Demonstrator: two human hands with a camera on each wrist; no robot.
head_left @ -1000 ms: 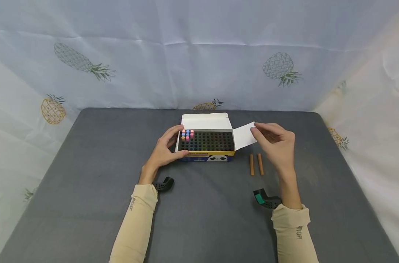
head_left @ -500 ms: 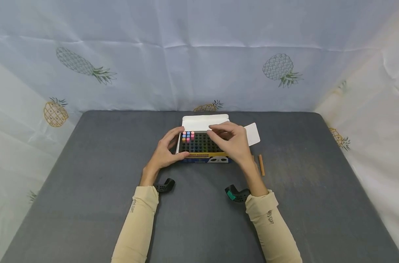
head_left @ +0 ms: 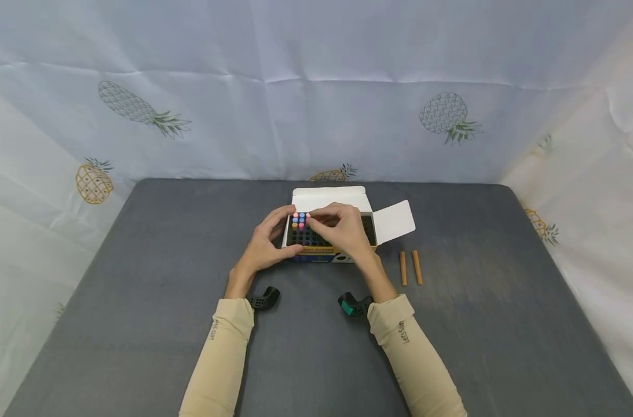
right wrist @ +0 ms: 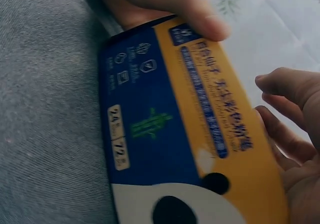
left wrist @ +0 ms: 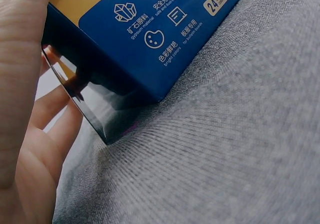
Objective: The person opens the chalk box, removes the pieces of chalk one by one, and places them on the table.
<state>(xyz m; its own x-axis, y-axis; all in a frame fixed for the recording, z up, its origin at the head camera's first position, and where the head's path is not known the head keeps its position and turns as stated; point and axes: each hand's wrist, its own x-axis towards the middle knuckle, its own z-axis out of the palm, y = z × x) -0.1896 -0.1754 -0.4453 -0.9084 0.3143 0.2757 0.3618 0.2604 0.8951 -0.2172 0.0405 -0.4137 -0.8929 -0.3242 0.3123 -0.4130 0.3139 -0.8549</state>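
A blue and yellow chalk box (head_left: 324, 258) with a panda print stands on the table, lid raised. My left hand (head_left: 266, 240) grips its left end, thumb at the front edge and fingers behind. Several colored chalk sticks (head_left: 298, 220) stand upright in the left part of the dark holed insert (head_left: 368, 227). Over the insert, my right hand (head_left: 342, 229) has thumb and fingertips close beside the upper chalk sticks. In the right wrist view, a gap shows between its fingertips (right wrist: 261, 79), with no chalk visible there. The box front (right wrist: 150, 119) hides what lies below.
Two orange-brown chalk sticks (head_left: 410, 267) lie right of the box. Its white side flap (head_left: 394, 222) sticks out to the right, and the white lid (head_left: 332, 197) leans back. A patterned curtain (head_left: 316, 127) hangs behind the grey table (head_left: 306, 347).
My right hand has let go of the right side flap and moved left across the insert to the chalk sticks. My left hand has kept its grip on the box.
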